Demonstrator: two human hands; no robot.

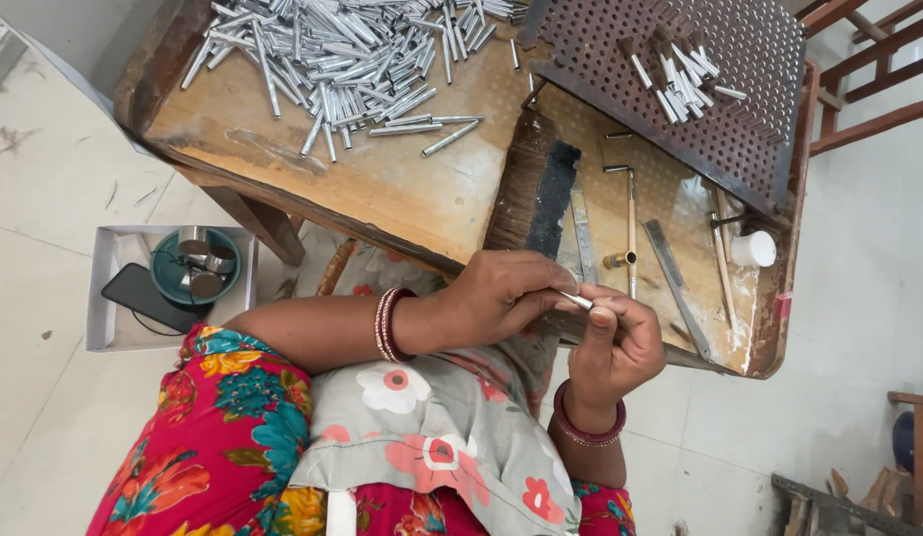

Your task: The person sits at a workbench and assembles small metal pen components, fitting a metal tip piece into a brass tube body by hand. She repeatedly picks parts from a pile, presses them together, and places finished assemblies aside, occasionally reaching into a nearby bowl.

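Head view from above: the person's left hand (501, 293) and right hand (615, 347) meet just past the near edge of the wooden tabletop (382, 179), and both are pinched on one small silver tube (577, 299). The left fingers grip one end, and the right thumb and forefinger close on the other. So both hands are closed on that one piece, nothing loose in either.

As for how far along things look, I'd say early-ish. There's a big heap of loose silver tubes (342, 55) at the far left of the tabletop, apparently still waiting. Over on the perforated metal plate (749, 109) at the far right lies a much smaller bunch of tubes with dark tips (680, 74), which I'd guess are the finished ones. Small pile versus big pile, so lots left.

Between the hands and the plate lie a brush (526, 179), a flat file (677, 288) and a small white pot (754, 248), none being touched.
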